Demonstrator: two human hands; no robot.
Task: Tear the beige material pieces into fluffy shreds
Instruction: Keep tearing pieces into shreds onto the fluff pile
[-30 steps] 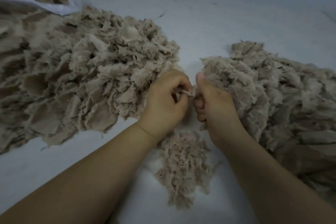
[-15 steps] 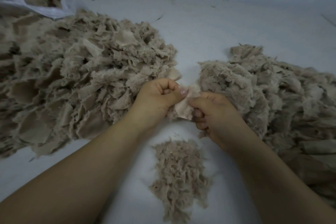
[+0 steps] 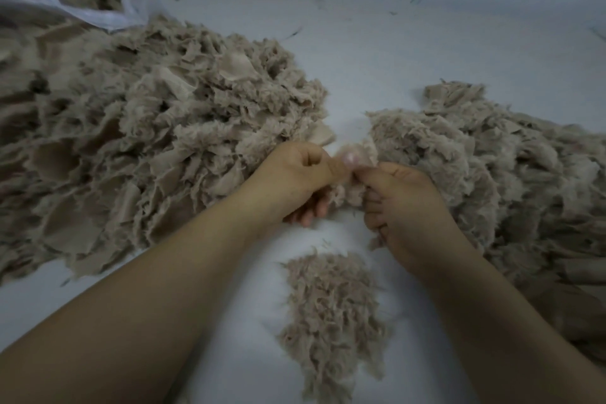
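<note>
Where fingers (image 3: 341,167) pinch: fluffy beige piece (image 3: 352,195).

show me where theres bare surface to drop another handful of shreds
Bare white surface lies beyond both big piles, and a strip left of the small shred heap under the left forearm. Crowded: the left pile, the right pile, and the narrow gap between them.
</note>
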